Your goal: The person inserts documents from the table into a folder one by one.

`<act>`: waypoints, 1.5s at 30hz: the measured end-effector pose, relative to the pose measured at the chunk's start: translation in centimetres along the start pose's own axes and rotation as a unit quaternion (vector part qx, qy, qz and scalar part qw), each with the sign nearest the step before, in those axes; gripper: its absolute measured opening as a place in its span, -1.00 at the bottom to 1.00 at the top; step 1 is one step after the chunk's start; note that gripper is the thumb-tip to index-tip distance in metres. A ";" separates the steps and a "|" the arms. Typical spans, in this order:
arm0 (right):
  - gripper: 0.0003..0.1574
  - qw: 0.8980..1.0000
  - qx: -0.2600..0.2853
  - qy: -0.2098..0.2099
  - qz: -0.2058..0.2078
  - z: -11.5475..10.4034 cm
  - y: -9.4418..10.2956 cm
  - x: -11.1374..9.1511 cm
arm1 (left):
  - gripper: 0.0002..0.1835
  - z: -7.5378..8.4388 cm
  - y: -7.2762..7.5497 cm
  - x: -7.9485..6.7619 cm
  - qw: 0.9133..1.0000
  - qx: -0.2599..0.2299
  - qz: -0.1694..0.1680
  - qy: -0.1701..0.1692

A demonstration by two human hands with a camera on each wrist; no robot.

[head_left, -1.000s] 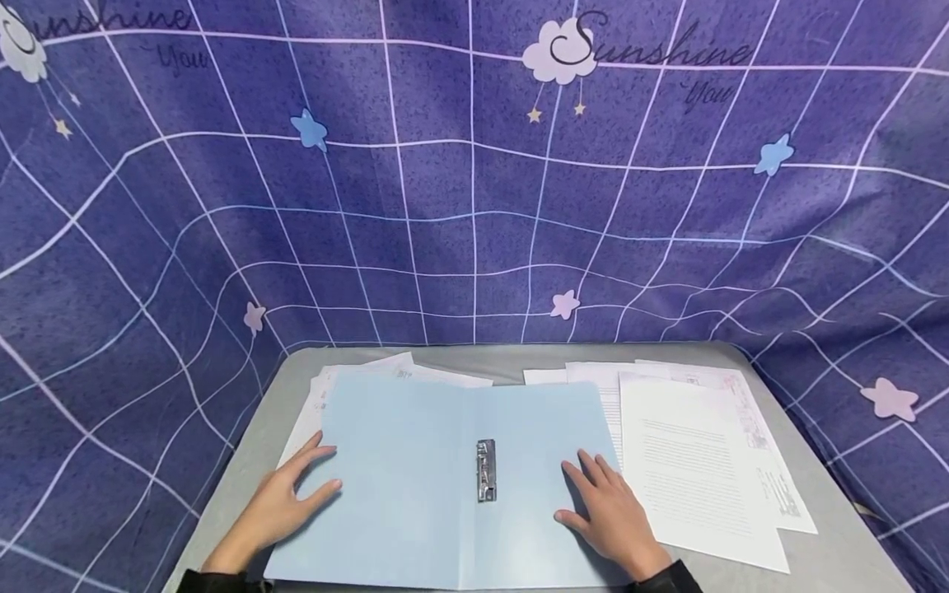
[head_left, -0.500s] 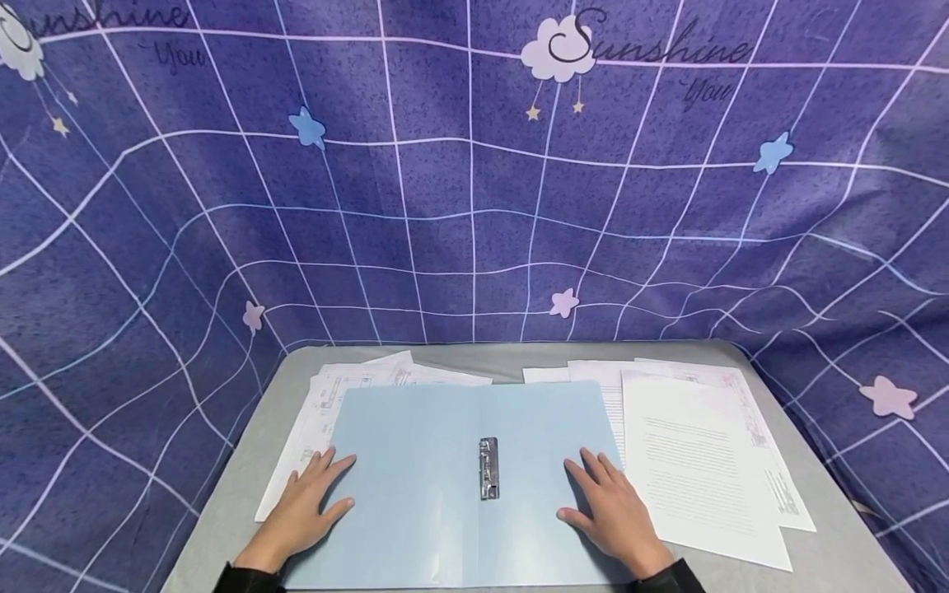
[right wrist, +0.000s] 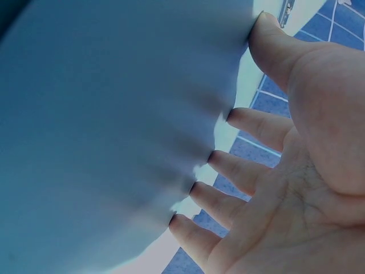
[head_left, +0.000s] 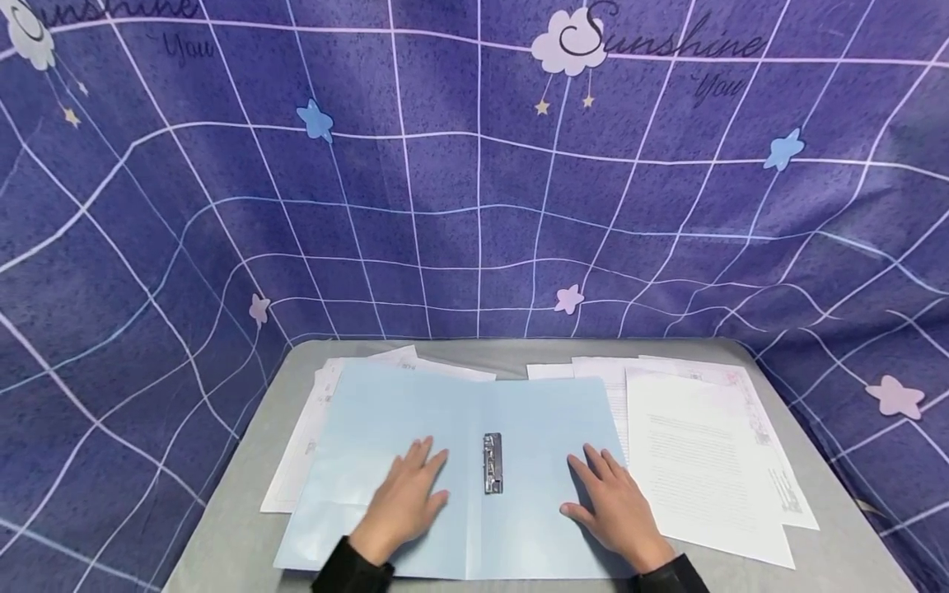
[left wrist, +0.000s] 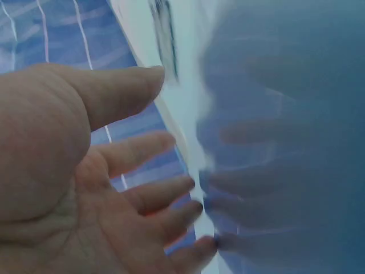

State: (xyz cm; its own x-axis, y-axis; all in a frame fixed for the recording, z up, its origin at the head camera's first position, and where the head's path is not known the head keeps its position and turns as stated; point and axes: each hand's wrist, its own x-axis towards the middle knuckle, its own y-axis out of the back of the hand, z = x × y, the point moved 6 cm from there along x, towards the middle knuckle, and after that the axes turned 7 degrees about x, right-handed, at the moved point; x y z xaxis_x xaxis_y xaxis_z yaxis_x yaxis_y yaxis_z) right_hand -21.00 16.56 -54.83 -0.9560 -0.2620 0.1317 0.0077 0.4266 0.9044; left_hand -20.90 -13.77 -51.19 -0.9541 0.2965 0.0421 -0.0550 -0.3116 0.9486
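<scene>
Purple starry bkgd cloth (head_left: 511,185), grey tbl (head_left: 230,527)

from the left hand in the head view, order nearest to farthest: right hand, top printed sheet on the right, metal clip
From the left hand, head view:
1. metal clip: on the blue folder, just right of its spine
2. right hand: past the clip, at the folder's right half
3. top printed sheet: farthest, right of the folder

head view bright; wrist views bluish, hazy; folder (head_left: 465,473) shows sheen.
</scene>
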 end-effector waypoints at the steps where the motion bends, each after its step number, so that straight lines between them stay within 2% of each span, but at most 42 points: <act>1: -0.07 1.000 0.000 0.000 0.000 0.0 0.0 0.0 | -0.38 0.8 -0.6 0.3 1.000 -0.005 -0.007 0.000; 5: -0.06 1.000 0.003 0.005 -0.003 0.0 0.0 0.1 | -0.34 2.5 -2.8 0.9 1.000 -0.012 -0.020 0.008; 11: -0.06 1.000 0.000 0.005 0.000 0.1 0.1 0.2 | -0.23 2.6 -4.9 1.3 0.999 -0.004 -0.030 0.016; 18: -0.07 1.000 0.001 0.007 0.000 0.0 0.0 0.1 | -0.39 2.8 -4.9 1.9 0.998 -0.045 0.006 0.049; 23: -0.07 1.000 0.005 0.003 -0.005 0.0 -0.2 0.0 | -0.49 3.1 -4.9 2.5 0.995 -0.032 0.042 0.080; 26: -0.08 1.000 0.008 0.001 -0.003 0.0 -0.2 -0.1 | -0.53 3.3 -4.9 2.8 0.994 -0.019 0.053 0.094; 31: -0.08 1.000 0.009 -0.002 -0.007 0.1 -0.3 0.0 | -0.46 3.7 -4.8 3.2 0.992 0.003 0.065 0.103; 37: -0.08 1.000 0.012 -0.004 -0.007 0.0 -0.1 -0.2 | -0.33 4.3 -4.9 3.1 0.992 0.028 0.054 0.112; 45: -0.08 1.000 0.007 -0.007 -0.004 0.1 0.1 0.0 | -0.29 4.8 -4.8 3.6 0.991 0.021 0.069 0.114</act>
State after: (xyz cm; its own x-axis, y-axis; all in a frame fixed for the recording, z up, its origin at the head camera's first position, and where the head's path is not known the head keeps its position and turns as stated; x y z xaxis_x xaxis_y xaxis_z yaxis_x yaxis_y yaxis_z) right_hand -21.03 16.65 -54.77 -0.9603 -0.2523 0.1187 -0.0034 0.4361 0.8999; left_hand -22.60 -6.85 -54.08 -0.9937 0.0405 0.1046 0.0880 -0.2966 0.9509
